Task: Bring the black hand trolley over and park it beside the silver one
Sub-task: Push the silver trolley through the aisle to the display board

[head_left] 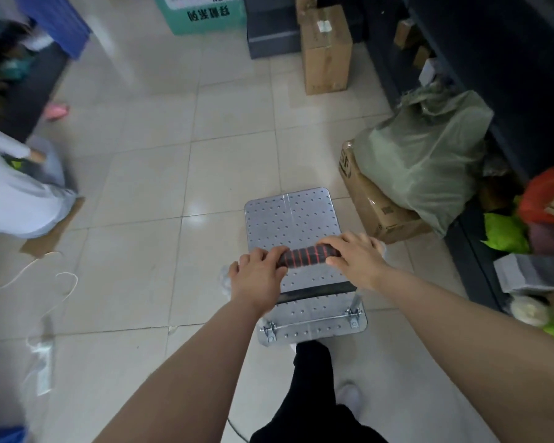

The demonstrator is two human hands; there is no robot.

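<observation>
A silver hand trolley with a dimpled metal deck stands on the tiled floor straight below me. Its handle has a black grip with red rings. My left hand grips the handle's left end and my right hand grips its right end. No black trolley shows in the head view.
Cardboard boxes and a green plastic bag on a taped box line the right side beside dark shelving. A person in white crouches at the left. A green carton stands far ahead. Cord lies on the floor.
</observation>
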